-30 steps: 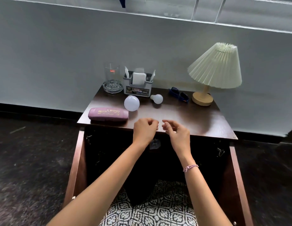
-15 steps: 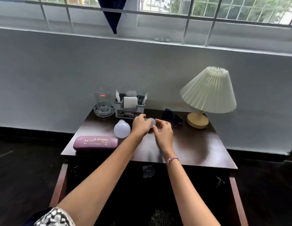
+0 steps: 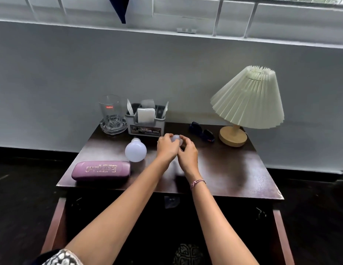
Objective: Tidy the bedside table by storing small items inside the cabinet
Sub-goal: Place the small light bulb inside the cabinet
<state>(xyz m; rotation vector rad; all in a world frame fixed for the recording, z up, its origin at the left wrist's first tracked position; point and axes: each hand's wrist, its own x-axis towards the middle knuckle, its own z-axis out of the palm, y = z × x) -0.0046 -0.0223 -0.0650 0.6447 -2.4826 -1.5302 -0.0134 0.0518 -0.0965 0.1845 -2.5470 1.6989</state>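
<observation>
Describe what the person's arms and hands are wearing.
The left hand and right hand are ungloved, and no sleeves cover the arms. A thin pink braided bracelet circles the right wrist. No watch shows. Black-and-white patterned cloth appears by the left arm at the picture's lower edge.

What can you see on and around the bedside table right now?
bedside table: 1, dark brown, centre
cabinet doors: 2, brown, open below
glass ashtray: 1, clear, back left
glass tumbler: 1, clear, in the glass ashtray
organiser box: 1, grey, right of glass ashtray
large bulb: 1, white, in front of organiser box
small bulb: 1, white, held, mid-table
glasses case: 1, purple, front left
table lamp: 1, cream shade, back right
sunglasses: 1, blue, left of table lamp
left hand: 1, grips small bulb
right hand: 1, pinches small bulb
</observation>
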